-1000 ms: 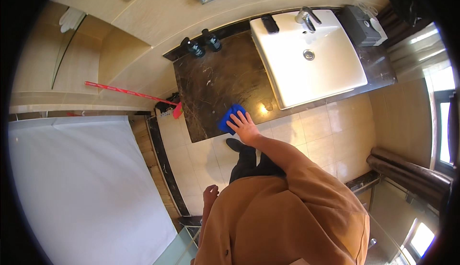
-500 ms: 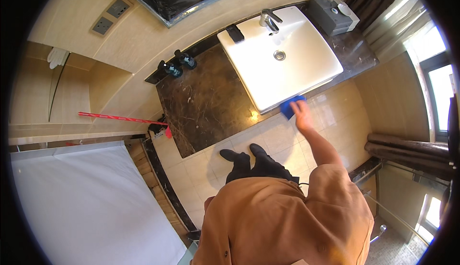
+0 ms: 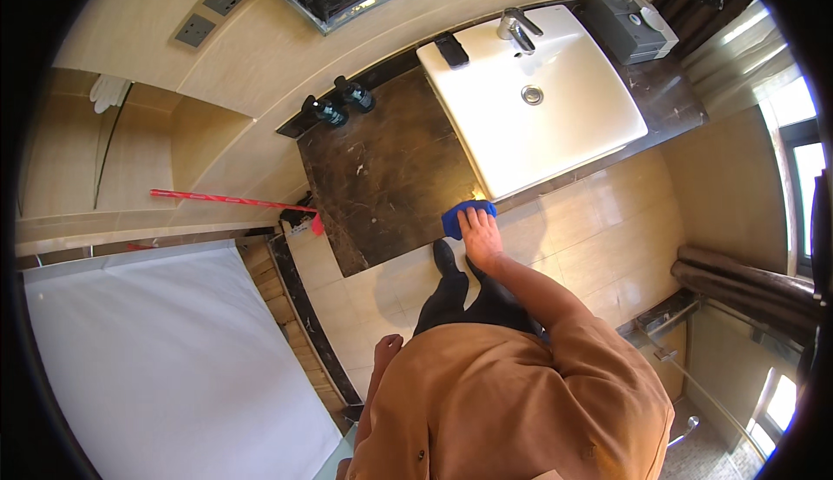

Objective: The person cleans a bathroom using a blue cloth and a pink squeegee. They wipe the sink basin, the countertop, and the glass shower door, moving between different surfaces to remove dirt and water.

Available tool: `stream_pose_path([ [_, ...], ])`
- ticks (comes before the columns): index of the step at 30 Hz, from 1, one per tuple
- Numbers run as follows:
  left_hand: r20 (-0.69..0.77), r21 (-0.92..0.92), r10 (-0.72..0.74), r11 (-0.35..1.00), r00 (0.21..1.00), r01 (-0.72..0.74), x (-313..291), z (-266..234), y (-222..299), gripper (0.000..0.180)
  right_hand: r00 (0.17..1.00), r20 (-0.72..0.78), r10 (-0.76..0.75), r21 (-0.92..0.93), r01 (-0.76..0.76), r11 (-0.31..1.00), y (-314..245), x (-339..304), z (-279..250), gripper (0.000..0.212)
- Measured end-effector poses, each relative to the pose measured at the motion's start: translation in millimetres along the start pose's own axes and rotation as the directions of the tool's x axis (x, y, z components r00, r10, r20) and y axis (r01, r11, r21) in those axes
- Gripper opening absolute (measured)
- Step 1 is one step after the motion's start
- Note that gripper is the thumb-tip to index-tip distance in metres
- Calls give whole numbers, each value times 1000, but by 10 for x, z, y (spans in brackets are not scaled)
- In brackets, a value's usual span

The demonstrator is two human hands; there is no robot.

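The right hand (image 3: 482, 235) grips the blue cloth (image 3: 454, 219), which lies beneath its fingers, beside the near left corner of the sink (image 3: 568, 137)

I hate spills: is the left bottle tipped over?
No, upright: the left bottle stands on the dark counter, its black top upward.

The crumpled fabric cloth (image 3: 452, 222) is one solid, vivid blue. The rectangular stone worktop (image 3: 382, 176) is dark brown, marbled with thin paler veins. The squarish ceramic basin (image 3: 590, 115) is glossy white; its curved metal tap (image 3: 507, 30) is silvery. The long slim pole (image 3: 226, 200) is red with paler markings, the buttoned cloth shirt (image 3: 503, 384) plain orange-brown.
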State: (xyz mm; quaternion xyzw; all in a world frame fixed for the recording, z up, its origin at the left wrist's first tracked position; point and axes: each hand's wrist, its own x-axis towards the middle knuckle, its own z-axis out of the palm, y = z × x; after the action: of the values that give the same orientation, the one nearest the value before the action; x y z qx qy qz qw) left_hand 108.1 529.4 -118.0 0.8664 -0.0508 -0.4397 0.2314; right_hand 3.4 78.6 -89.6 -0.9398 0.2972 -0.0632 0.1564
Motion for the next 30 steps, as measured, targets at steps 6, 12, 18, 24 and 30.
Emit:
stream_pose_path([
  [6, 28, 89, -66, 994, 997, 64, 93, -525, -16, 41, 985, -43, 169, 53, -167, 985, -60, 1002, 249, 73],
  [12, -43, 126, -31, 991, 999, 36, 217, -927, -303, 42, 914, 80, 398, 87, -404, 911, -297, 2062, 319, 79],
  [18, 31, 60, 190, 980, 981, -192, 343, -1005, -455, 32, 960, 278, -4, -72, 25, 997, -831, 2142, 422, 74],
  [24, 203, 221, 306, 911, 930, -348, 853, -927, -301, 32, 947, 200, -251, 57, 245, 968, -1113, 1012, 456, 61],
  [30, 233, -76, 77, 995, 969, -61, 1141, -799, 713, 25, 978, 46, 204, 117, -208, 971, -512, 294, 90, 61],
])
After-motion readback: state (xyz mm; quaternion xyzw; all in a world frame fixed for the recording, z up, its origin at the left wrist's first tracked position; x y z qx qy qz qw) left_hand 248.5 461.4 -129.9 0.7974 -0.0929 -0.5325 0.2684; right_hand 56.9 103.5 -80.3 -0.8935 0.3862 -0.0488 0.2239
